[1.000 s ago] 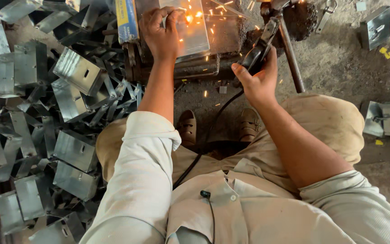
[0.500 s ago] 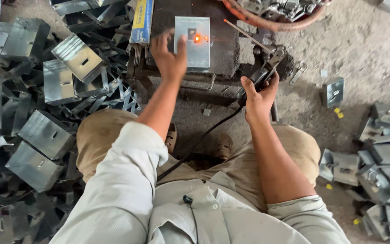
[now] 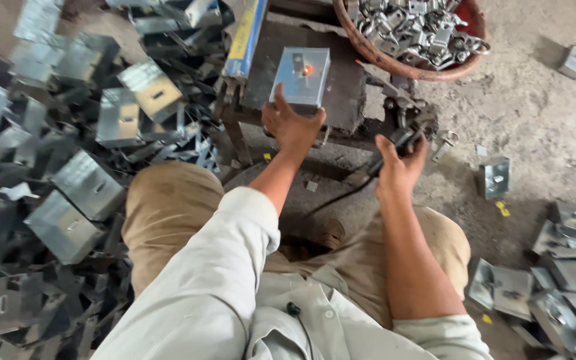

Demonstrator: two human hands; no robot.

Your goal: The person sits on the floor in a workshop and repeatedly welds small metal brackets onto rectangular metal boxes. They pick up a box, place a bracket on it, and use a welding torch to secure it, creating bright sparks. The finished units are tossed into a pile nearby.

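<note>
A person sits low, knees in tan trousers spread, both arms reaching toward the upper middle of the frame. The left hand [image 3: 293, 125] grips the near edge of a shiny metal box [image 3: 301, 76], thumb on one side and fingers curled against the other. The box lies flat on a dark metal block [image 3: 348, 87] that tops a small rusty stand [image 3: 235, 127]. A small orange glowing spot [image 3: 307, 70] shows on the box's upper face.

The right hand [image 3: 400, 163] is closed around a dark handle [image 3: 405, 137] just to the right of the block; a black cable [image 3: 341, 197] runs from it down toward the lap. What the handle's far end touches is hidden behind other dark metal parts.

A blue and yellow bar [image 3: 247, 37] leans along the block's left edge. At the upper right sits a round reddish basin [image 3: 395, 65] full of small silvery metal pieces. A large heap of bent metal boxes [image 3: 81, 173] fills the left side of the frame, and a smaller group of similar boxes [image 3: 555, 287] lies at the lower right on the dusty concrete floor [image 3: 535, 113]. One lone box [image 3: 495, 177] sits on the floor right of the right hand.
</note>
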